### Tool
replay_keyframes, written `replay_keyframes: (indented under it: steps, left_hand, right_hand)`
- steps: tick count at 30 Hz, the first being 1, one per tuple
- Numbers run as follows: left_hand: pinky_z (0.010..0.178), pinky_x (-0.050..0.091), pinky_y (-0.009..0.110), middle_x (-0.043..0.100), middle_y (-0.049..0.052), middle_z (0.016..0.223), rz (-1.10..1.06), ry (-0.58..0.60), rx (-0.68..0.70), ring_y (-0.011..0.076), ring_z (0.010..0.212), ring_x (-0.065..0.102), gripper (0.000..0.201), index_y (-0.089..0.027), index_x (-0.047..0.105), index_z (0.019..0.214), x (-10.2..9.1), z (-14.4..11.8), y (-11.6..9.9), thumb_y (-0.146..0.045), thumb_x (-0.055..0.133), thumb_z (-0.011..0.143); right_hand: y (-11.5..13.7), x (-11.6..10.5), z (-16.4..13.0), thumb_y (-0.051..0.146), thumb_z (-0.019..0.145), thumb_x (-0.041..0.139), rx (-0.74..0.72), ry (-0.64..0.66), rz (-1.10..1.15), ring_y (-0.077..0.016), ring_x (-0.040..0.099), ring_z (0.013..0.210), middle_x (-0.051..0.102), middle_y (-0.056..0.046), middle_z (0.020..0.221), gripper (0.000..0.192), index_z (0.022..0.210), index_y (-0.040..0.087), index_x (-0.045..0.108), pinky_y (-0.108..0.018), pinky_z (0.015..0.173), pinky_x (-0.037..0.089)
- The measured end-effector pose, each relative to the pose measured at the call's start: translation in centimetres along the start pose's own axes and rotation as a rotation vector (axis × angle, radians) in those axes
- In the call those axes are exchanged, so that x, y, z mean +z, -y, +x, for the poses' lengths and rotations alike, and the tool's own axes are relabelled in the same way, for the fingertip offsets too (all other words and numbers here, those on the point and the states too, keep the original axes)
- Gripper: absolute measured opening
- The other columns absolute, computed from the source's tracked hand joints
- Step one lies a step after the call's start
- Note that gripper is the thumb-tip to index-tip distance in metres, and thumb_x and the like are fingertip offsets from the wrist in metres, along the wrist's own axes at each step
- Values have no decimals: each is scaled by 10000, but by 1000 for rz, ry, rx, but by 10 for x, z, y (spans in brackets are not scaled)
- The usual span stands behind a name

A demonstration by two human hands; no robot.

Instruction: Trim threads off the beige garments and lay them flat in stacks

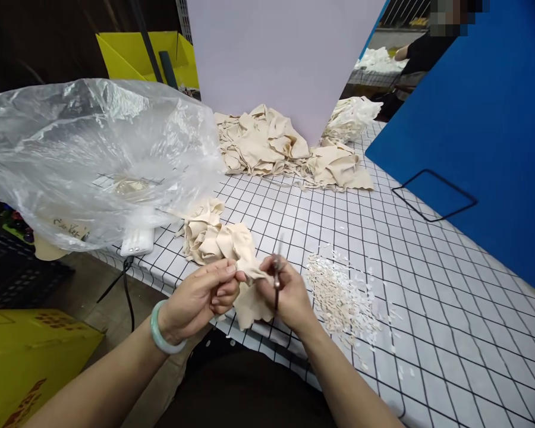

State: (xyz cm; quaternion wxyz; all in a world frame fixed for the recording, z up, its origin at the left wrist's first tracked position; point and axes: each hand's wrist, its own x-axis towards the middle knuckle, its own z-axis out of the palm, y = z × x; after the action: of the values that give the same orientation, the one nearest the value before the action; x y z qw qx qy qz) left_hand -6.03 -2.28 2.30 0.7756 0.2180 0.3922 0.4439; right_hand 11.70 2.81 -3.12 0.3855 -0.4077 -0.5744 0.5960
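Pinching a piece of beige cloth [253,306] at the front edge of a table, a person's bare left hand [214,288] has thumb and forefinger closed on the fabric, with the other fingers curled in; a pale green bangle [157,334] circles that wrist. Just beside it, the right hand [289,292] is curled around a slim metal tool [277,279], blurred, its tip pointing up and away; whether those fingers also grip the cloth, I cannot tell. The cloth sits between the two hands, its lower part hanging down near the table edge; just behind it lies a bunched heap of the same beige fabric [209,232]. Right of the right hand, many tiny pale clippings [334,291] are scattered over a white tablecloth [428,285] with a black grid; farther back, a larger beige pile [263,139] lies against a pale lilac panel [271,53]. At left, a large clear plastic bag [156,131] spreads near a small white device [138,239]; at right stands a big blue panel [485,113]; beyond it, another person's dark sleeve [428,47] shows.
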Motion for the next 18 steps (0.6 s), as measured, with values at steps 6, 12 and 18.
replay_keyframes:
  steps: [6,12,18]
  left_hand:
    - [473,182,175,350,-50,613,65,103,30,44,508,248,204,-120,643,935,9,4,1,-315,581,925]
    - [494,228,207,388,-41,598,275,137,133,68,527,274,253,-139,635,918,22,14,0,-365,529,962]
    - [510,258,221,415,-35,620,439,122,234,76,554,304,296,-148,583,821,28,15,0,-385,507,981]
  right_hand:
    - [9,-15,-5,294,788,699,-72,-198,-62,-214,610,995,604,-61,1103,286,1042,243,578,-351,835,531]
    - [19,4,-14,312,766,757,-121,-63,39,-167,605,828,596,-23,937,295,997,233,591,-294,736,524]
    - [10,6,-9,364,743,764,-42,-201,213,-100,470,644,506,44,724,290,793,207,525,-222,592,416]
